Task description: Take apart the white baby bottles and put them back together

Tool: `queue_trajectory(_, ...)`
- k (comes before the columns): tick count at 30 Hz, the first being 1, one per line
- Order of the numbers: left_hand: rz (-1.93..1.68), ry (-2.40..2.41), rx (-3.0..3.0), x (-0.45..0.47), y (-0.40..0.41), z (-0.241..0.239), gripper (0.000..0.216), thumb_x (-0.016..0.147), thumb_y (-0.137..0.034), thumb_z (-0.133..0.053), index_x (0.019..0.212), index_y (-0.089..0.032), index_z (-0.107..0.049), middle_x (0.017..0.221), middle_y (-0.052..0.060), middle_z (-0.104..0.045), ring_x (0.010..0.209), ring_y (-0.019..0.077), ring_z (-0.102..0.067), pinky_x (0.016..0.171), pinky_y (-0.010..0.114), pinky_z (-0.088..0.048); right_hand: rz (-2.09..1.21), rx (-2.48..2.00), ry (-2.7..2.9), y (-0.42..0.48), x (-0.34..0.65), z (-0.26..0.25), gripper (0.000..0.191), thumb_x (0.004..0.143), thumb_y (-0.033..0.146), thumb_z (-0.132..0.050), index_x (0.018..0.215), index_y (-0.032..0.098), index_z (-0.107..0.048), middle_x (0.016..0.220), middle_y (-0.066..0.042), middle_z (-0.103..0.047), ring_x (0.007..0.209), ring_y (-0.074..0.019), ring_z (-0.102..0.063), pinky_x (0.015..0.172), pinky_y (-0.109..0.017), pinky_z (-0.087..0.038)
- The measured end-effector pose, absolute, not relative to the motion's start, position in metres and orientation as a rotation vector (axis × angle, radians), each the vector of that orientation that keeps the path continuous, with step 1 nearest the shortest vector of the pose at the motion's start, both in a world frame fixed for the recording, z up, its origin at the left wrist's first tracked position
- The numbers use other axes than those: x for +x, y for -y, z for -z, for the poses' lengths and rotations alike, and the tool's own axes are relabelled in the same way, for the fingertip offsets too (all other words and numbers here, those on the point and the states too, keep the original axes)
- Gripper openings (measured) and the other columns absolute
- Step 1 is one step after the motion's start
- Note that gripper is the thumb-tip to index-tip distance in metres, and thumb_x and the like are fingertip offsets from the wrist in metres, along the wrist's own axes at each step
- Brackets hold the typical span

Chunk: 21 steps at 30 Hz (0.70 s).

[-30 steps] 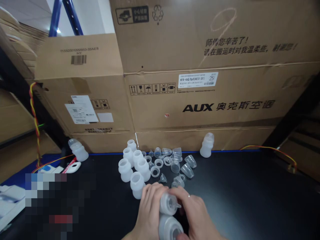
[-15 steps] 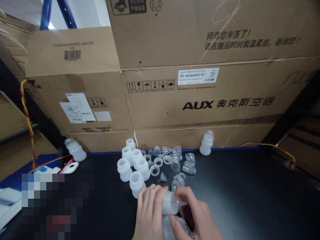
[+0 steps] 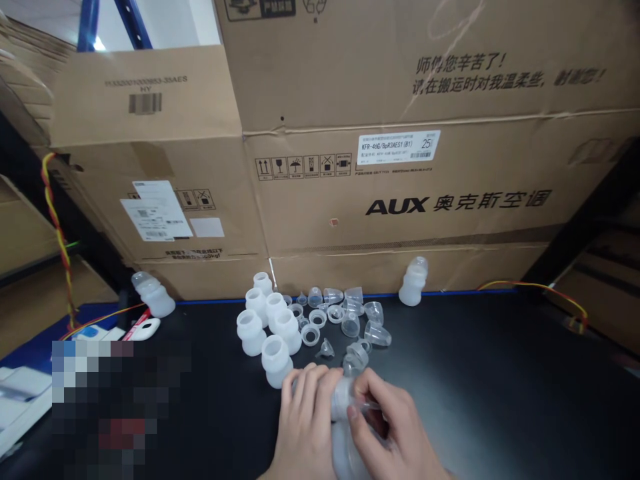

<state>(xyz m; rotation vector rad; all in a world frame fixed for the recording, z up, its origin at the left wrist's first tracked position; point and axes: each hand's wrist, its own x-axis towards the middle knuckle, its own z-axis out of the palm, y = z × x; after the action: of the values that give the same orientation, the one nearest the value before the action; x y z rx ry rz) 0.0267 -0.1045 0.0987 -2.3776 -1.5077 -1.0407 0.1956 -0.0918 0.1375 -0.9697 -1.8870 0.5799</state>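
Observation:
My left hand wraps around a translucent white bottle low in the middle of the view. My right hand pinches a clear cap at the bottle's neck with thumb and fingers. Just beyond my hands stands a group of several open white bottles. Beside them lie several loose clear caps, rings and small funnels on the black table.
Large cardboard boxes wall off the back of the table. One capped bottle stands against them at the right, another leans at the left. Twisted red-yellow wires hang at the left. A white device lies near the left bottle.
My right hand has shifted over the bottle's top, thumb and fingers now closing the clear cap onto the neck. The view has tilted slightly down.

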Motion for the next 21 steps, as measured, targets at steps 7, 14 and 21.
queue_trajectory(7,1.09,1.517,-2.381,0.0297,0.1056,-0.0965,0.05,0.089,-0.014,-0.043,0.138,-0.022,-0.05,0.121,0.013,-0.068,0.119,0.0318,-0.061,0.1,0.052,-0.044,-0.662,-0.994,1.842,0.089,0.1942,-0.14,0.024,0.085,0.023,-0.056,0.076,0.022,-0.034,0.058,0.009,-0.028,0.046,-0.0058,-0.032,0.044,-0.016,-0.026)
queue_trajectory(14,1.075,1.512,-2.456,0.0286,0.1077,-0.0998,0.054,0.087,-0.02,-0.048,0.142,-0.021,-0.048,0.126,0.014,-0.066,0.122,0.0336,-0.059,0.102,0.054,-0.042,-0.449,-0.976,1.813,0.0902,0.1929,-0.1419,0.032,0.086,0.024,-0.059,0.072,0.022,-0.03,0.057,0.009,-0.026,0.047,-0.0051,-0.029,0.044,-0.016,-0.026)
queue_trajectory(21,1.041,1.504,-2.52,0.028,0.11,-0.1016,0.058,0.09,-0.019,-0.043,0.148,-0.021,-0.042,0.128,0.015,-0.065,0.123,0.0338,-0.059,0.101,0.054,-0.045,-0.188,-0.919,1.734,0.0919,0.1909,-0.1431,0.037,0.089,0.02,-0.06,0.067,0.021,-0.03,0.056,0.008,-0.028,0.044,-0.0045,-0.031,0.043,-0.018,-0.027)
